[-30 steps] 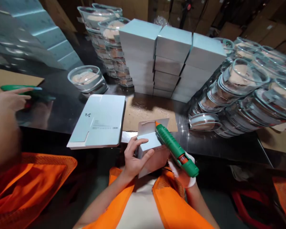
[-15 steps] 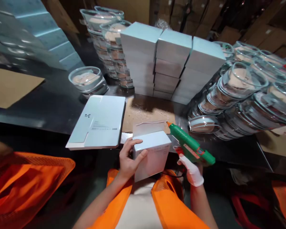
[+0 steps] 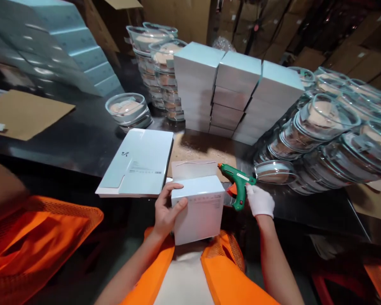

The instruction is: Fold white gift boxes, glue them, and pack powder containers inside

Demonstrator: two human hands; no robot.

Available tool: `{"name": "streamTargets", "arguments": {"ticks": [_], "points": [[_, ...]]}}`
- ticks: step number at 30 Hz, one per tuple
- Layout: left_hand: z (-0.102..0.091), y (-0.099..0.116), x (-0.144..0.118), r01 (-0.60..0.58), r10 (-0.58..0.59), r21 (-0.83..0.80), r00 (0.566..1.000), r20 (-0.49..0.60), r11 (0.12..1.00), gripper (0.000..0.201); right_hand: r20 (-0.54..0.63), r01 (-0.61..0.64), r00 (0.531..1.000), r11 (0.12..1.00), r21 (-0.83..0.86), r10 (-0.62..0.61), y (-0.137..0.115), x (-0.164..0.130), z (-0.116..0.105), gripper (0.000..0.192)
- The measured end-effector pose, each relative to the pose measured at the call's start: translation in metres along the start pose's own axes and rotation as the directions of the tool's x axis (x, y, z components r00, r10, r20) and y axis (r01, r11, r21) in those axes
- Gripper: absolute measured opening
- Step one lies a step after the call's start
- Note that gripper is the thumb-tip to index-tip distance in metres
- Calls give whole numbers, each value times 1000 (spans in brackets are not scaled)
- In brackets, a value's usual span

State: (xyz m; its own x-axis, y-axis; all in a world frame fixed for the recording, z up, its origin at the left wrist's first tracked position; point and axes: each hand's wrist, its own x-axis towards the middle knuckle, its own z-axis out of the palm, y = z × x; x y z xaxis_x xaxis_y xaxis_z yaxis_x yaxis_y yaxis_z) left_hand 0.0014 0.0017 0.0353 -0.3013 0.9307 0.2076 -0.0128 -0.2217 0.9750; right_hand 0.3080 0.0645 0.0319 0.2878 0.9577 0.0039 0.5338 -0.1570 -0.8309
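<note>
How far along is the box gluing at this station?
Done: three stacks of closed boxes stand at the back. In hand: the left hand grips a white box with its flap up, and the gloved right hand holds the green glue gun beside it. Left: a pile of flat box blanks and many glass bowls.

No wording can be read. The flat folded carton on the table bears a small dark squiggle mark and a few lines of tiny print, too small to make out. The white box shows faint rows of print, also illegible.
</note>
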Motion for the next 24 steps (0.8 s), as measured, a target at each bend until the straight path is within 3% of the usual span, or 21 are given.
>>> {"name": "streamTargets", "arguments": {"ticks": [3, 5, 8, 10, 12, 13, 15, 17, 19, 21, 23, 24], "points": [[5, 2, 1, 17, -16, -10, 997, 77, 1000, 43, -48, 16, 999, 983, 184, -7, -31, -12, 0, 41], [11, 0, 0, 9, -5, -27, 991, 132, 1000, 44, 111, -19, 993, 923, 385, -26, -53, -17, 12, 51], [16, -6, -2, 28, -20, -56, 990, 142, 998, 45, 379, -183, 924, 824, 537, -42, -68, -17, 32, 53], [17, -11, -3, 69, -60, -94, 994, 96, 993, 47, 407, -189, 910, 792, 580, -81, -65, -15, 37, 51], [16, -16, -1, 110, -101, -197, 993, 58, 974, 54, 417, -75, 880, 798, 598, -230, -59, -14, 32, 51], [15, -17, 0, 123, -111, -269, 992, 59, 955, 61, 446, 2, 828, 797, 603, -340, -57, -14, 28, 55], [14, -20, 4, 103, -77, -382, 994, 82, 918, 69, 514, 137, 664, 765, 629, -542, -59, -16, 17, 63], [11, -20, 8, 18, 29, -375, 992, 119, 927, 51, 527, 277, 537, 728, 627, -659, -66, -18, 10, 57], [8, -18, 10, -95, 142, -273, 977, 157, 957, 26, 516, 459, 454, 686, 564, -727, -75, -20, 9, 45], [5, -14, 11, -171, 207, -184, 958, 200, 968, 21, 520, 597, 358, 618, 511, -776, -82, -20, 12, 39], [4, -10, 11, -210, 241, -152, 943, 231, 966, 22, 536, 619, 290, 582, 527, -793, -83, -19, 16, 37], [4, -8, 11, -227, 258, -150, 935, 243, 962, 22, 539, 611, 280, 581, 538, -794, -82, -19, 17, 37]]}}
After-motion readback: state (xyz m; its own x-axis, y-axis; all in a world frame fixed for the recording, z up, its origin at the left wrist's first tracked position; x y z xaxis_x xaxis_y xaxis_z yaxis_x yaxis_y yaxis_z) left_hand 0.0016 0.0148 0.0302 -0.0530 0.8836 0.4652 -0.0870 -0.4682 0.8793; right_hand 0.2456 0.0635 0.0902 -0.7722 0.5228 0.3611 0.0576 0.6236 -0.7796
